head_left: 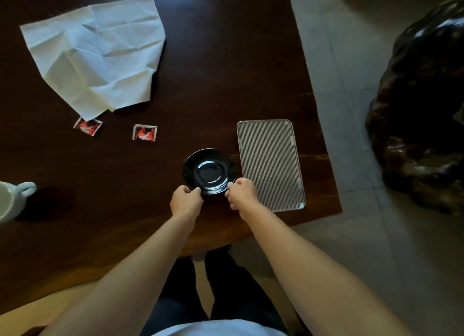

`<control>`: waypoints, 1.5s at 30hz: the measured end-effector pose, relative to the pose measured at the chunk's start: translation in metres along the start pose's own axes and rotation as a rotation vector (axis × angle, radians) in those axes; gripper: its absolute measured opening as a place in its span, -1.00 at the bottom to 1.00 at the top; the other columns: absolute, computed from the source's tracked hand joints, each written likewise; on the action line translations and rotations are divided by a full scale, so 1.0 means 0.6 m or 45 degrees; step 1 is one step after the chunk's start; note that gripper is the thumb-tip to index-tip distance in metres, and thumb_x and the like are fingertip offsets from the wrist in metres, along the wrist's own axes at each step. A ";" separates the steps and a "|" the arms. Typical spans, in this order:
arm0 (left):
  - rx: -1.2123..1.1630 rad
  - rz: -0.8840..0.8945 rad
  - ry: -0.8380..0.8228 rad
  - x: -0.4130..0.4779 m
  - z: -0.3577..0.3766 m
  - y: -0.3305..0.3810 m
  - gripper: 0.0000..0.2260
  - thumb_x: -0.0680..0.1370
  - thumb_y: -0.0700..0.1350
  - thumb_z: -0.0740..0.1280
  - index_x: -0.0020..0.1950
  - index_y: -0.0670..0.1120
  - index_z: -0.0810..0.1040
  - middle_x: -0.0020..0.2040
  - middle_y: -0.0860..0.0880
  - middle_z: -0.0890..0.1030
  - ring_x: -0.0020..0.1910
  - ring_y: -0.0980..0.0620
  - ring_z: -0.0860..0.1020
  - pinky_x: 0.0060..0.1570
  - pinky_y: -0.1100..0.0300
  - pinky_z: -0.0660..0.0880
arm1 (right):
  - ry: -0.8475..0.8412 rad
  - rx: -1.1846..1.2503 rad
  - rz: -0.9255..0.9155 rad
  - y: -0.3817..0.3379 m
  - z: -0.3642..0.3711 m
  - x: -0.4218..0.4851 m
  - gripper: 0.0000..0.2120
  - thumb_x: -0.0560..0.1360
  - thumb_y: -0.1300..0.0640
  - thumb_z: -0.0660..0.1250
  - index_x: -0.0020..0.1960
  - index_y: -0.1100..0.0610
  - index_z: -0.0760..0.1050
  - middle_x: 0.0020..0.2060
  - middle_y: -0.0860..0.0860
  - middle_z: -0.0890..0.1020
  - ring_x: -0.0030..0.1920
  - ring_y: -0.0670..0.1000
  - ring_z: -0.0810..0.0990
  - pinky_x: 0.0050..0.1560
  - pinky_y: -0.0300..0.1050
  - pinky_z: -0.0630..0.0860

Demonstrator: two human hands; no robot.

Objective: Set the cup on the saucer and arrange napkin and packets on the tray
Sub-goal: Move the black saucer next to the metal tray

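A glossy black saucer (209, 171) sits on the dark wooden table (213, 71), just left of a clear ribbed rectangular tray (270, 163). My left hand (186, 201) pinches the saucer's near left rim and my right hand (242, 192) pinches its near right rim. A white cup (12, 200) with a handle stands at the far left edge, partly cut off. Two red and black packets (88, 126) (145, 132) lie left of the saucer. A large crumpled white napkin (98, 51) is spread at the back left, its corner overlapping the left packet.
The table's right edge runs just beyond the tray, with grey tiled floor (351, 59) past it. A dark glossy carved object (421, 109) stands on the floor at the right. My legs show below the table's near edge.
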State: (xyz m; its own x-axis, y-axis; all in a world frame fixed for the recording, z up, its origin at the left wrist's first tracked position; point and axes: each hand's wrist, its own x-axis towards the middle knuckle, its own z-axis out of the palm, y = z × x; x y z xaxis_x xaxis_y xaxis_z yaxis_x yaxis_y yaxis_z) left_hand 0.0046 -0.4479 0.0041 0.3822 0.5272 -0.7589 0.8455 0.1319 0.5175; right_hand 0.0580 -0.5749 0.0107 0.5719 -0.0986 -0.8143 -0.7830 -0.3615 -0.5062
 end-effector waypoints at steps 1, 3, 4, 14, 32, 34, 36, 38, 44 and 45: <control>0.002 0.002 0.011 0.002 0.003 -0.002 -0.82 0.61 -0.10 0.30 -0.17 -0.11 0.44 -0.26 -0.10 0.62 -0.34 -0.04 0.50 -0.30 0.06 0.45 | 0.003 -0.005 0.002 0.001 0.001 0.002 -0.86 0.66 0.19 0.22 -0.06 0.17 0.47 -0.23 0.09 0.56 -0.42 -0.07 0.43 -0.58 -0.26 0.32; 0.016 0.013 0.030 0.005 0.005 -0.004 -0.82 0.60 -0.10 0.30 -0.17 -0.11 0.45 -0.26 -0.09 0.63 -0.33 -0.05 0.51 -0.28 0.05 0.46 | 0.008 0.006 0.012 0.003 0.002 0.006 -0.86 0.66 0.19 0.21 -0.06 0.17 0.46 -0.23 0.09 0.56 -0.43 -0.08 0.43 -0.60 -0.27 0.31; 0.030 0.022 0.035 0.007 0.005 -0.004 -0.83 0.60 -0.09 0.30 -0.15 -0.11 0.47 -0.26 -0.09 0.64 -0.33 -0.04 0.52 -0.28 0.05 0.46 | 0.009 0.018 0.019 0.004 0.002 0.008 -0.87 0.67 0.19 0.21 -0.03 0.18 0.47 -0.23 0.09 0.56 -0.43 -0.08 0.43 -0.60 -0.27 0.31; 0.122 0.060 0.034 0.019 0.020 -0.010 -0.84 0.59 -0.06 0.31 -0.13 -0.12 0.53 -0.29 -0.06 0.64 -0.40 0.01 0.52 -0.38 0.15 0.42 | 0.090 0.044 0.124 0.002 -0.001 0.025 -0.80 0.66 0.16 0.26 0.08 0.29 0.55 -0.33 0.03 0.63 -0.51 -0.12 0.47 -0.59 -0.31 0.36; 0.218 -0.002 0.047 0.029 0.049 -0.022 -0.80 0.62 -0.05 0.28 0.01 -0.19 0.54 -0.07 -0.19 0.68 -0.21 -0.07 0.58 -0.27 0.07 0.44 | 0.321 0.122 0.210 0.022 0.024 0.054 -0.89 0.56 0.26 0.35 0.03 0.30 0.57 -0.35 0.08 0.67 -0.72 -0.19 0.34 -0.69 -0.33 0.26; 0.216 -0.005 0.047 0.030 0.050 -0.022 -0.81 0.62 -0.04 0.29 -0.01 -0.18 0.54 -0.08 -0.18 0.68 -0.19 -0.08 0.59 -0.26 0.06 0.45 | 0.334 0.125 0.214 0.022 0.026 0.055 -0.90 0.56 0.25 0.35 0.02 0.29 0.57 -0.37 0.06 0.67 -0.73 -0.19 0.34 -0.70 -0.33 0.25; 0.218 -0.004 0.043 0.032 0.051 -0.024 -0.81 0.62 -0.04 0.29 -0.01 -0.16 0.54 -0.09 -0.17 0.68 -0.17 -0.10 0.61 -0.25 0.06 0.46 | 0.345 0.130 0.218 0.024 0.027 0.057 -0.89 0.58 0.23 0.34 0.03 0.27 0.57 -0.40 0.03 0.66 -0.73 -0.19 0.35 -0.70 -0.32 0.26; 0.235 -0.010 0.041 0.035 0.051 -0.026 -0.82 0.62 -0.03 0.29 -0.01 -0.14 0.54 -0.09 -0.15 0.68 -0.13 -0.11 0.64 -0.21 0.03 0.50 | 0.357 0.119 0.221 0.025 0.028 0.058 -0.89 0.59 0.22 0.34 0.03 0.26 0.57 -0.40 0.02 0.67 -0.71 -0.18 0.36 -0.69 -0.31 0.27; 0.269 0.009 0.025 0.037 0.049 -0.028 -0.81 0.63 -0.01 0.30 -0.01 -0.13 0.54 -0.11 -0.14 0.68 -0.13 -0.11 0.64 -0.21 0.04 0.51 | 0.374 0.131 0.198 0.029 0.030 0.061 -0.87 0.60 0.21 0.32 -0.02 0.28 0.59 -0.40 0.03 0.69 -0.76 -0.19 0.35 -0.70 -0.33 0.26; 0.282 0.020 0.022 0.037 0.049 -0.029 -0.81 0.63 0.00 0.30 -0.01 -0.13 0.54 -0.11 -0.13 0.68 -0.14 -0.09 0.64 -0.27 0.08 0.48 | 0.372 0.125 0.190 0.029 0.030 0.062 -0.86 0.60 0.21 0.33 -0.01 0.29 0.58 -0.40 0.03 0.69 -0.76 -0.20 0.35 -0.70 -0.33 0.25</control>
State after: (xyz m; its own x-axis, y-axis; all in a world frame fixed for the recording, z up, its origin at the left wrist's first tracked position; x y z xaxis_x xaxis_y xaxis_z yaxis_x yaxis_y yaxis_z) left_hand 0.0095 -0.4631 -0.0333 0.3912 0.5424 -0.7435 0.9014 -0.0628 0.4284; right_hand 0.0610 -0.5684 -0.0334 0.4837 -0.4103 -0.7731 -0.8752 -0.2333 -0.4238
